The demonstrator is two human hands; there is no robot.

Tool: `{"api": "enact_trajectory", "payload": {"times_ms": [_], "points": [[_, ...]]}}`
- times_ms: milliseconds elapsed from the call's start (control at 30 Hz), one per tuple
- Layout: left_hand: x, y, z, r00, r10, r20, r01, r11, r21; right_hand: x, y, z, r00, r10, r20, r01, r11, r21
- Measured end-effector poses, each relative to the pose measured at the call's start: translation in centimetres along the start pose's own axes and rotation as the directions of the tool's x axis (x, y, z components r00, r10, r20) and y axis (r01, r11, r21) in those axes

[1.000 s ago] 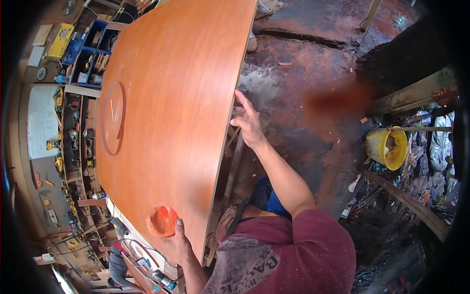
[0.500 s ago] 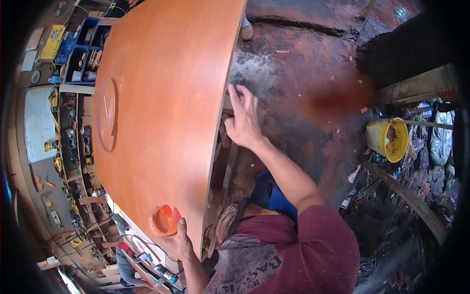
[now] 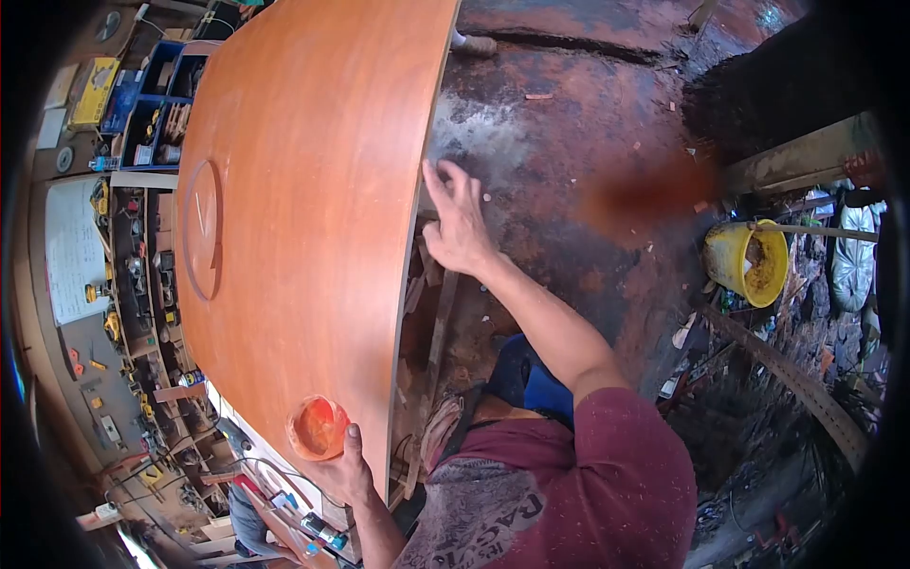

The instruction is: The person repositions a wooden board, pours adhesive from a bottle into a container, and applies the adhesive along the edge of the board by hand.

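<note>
A large wood-coloured board (image 3: 303, 190) fills the left and centre of the head view. My left hand (image 3: 349, 467) holds a small round orange container (image 3: 319, 429), with the thumb up beside its rim and the other fingers partly hidden beneath. Orange-red material shows inside it. At the board's long right edge is my right hand (image 3: 457, 220). Its index finger stretches out, its tip at the edge, while the thumb stands apart and the other fingers are bent. I see nothing held in this hand. A thin ring-shaped strip (image 3: 217, 228) lies on the board.
Shelves of tools (image 3: 137, 275) and blue bins (image 3: 142, 123) line the left side. A yellow bucket (image 3: 766, 270) stands on the right beside debris and a long beam (image 3: 806, 398). Part of another person's leg (image 3: 248, 522) shows at the lower left. A shoe (image 3: 476, 45) is beyond the board.
The board has shifted left in view. My right hand has moved left with its edge, its index fingertip staying near it. My left hand keeps hold of the container.
</note>
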State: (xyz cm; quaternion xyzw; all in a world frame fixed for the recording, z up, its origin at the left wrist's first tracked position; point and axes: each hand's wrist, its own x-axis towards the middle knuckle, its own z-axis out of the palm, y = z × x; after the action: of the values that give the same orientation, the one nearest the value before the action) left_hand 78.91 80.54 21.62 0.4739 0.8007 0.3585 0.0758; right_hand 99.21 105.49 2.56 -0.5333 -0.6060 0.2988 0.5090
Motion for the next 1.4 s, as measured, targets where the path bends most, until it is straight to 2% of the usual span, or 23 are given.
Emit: {"api": "enact_trajectory", "payload": {"times_ms": [133,200,333,433,533,567,600,667,733,800,933,1000,1133,1200,1300,1400], "points": [[-0.2,-0.7,0.3,0.999,0.039,-0.030,-0.039,0.999,0.025,-6.6,-2.5,0.7,0.992,-0.090,0.084,0.086,0.995,0.053],[-0.7,-0.8,0.2,1.000,0.008,-0.029,-0.008,1.000,0.005,-9.3,-3.3,0.1,0.982,-0.049,0.181,0.030,0.994,0.104],[-1.2,-0.6,0.2,1.000,-0.006,0.004,0.006,0.999,0.043,-2.6,-2.4,-1.6,0.998,-0.037,-0.043,0.033,0.995,-0.097],[-1.4,-1.2,-0.1,0.999,0.024,0.024,-0.026,0.997,0.076,0.4,-0.9,-0.6,0.998,-0.054,-0.013,0.051,0.979,-0.197],[-1.0,-0.6,0.1,0.999,0.048,0.023,-0.049,0.997,0.054,-4.8,-1.8,1.0,0.990,-0.091,0.107,0.106,0.984,-0.143],[-1.2,-1.1,-0.1,0.999,0.038,0.017,-0.038,0.998,0.045,-6.6,-2.3,1.0,0.983,-0.060,0.173,0.076,0.993,-0.091],[-1.4,-1.4,-0.2,1.000,0.022,0.009,-0.022,0.999,0.039,-6.9,-2.6,0.6,0.981,0.040,0.191,-0.028,0.997,-0.066],[-1.7,-1.5,-0.2,1.000,-0.005,0.016,0.004,0.999,0.045,-5.5,-1.6,-0.1,0.992,0.128,0.019,-0.126,0.988,-0.084],[-1.8,-1.4,-0.5,0.999,-0.032,0.029,0.030,0.998,0.051,-2.1,-0.4,-0.9,0.997,0.075,-0.020,-0.076,0.996,-0.054],[-1.9,-0.9,0.0,0.998,-0.060,0.037,0.059,0.998,0.037,1.0,0.0,-1.7,0.997,0.068,0.040,-0.067,0.997,-0.031],[-1.3,-0.8,0.3,0.999,0.011,0.049,-0.013,0.999,0.043,-2.8,-1.4,-0.3,0.993,-0.014,0.120,0.015,1.000,-0.012],[-1.1,-0.7,0.5,0.998,0.027,0.057,-0.028,0.999,0.019,-7.6,-2.7,-0.4,0.978,-0.132,0.161,0.125,0.991,0.049],[-1.3,-0.2,1.2,0.998,0.013,0.058,-0.015,0.999,0.036,-6.6,-2.1,-1.6,0.997,0.033,0.066,-0.037,0.997,0.066],[-0.9,0.5,2.0,0.995,0.030,0.091,-0.030,1.000,-0.006,-2.7,-1.3,-1.9,1.000,-0.006,-0.007,0.006,1.000,0.017],[-0.7,0.8,2.6,0.991,0.059,0.117,-0.057,0.998,-0.025,0.0,-0.2,-1.0,0.998,-0.050,0.044,0.053,0.996,-0.069],[-0.4,0.7,2.9,0.986,0.141,0.094,-0.140,0.990,-0.018,-5.1,-1.4,0.4,0.994,-0.102,0.046,0.102,0.995,0.001]]}}
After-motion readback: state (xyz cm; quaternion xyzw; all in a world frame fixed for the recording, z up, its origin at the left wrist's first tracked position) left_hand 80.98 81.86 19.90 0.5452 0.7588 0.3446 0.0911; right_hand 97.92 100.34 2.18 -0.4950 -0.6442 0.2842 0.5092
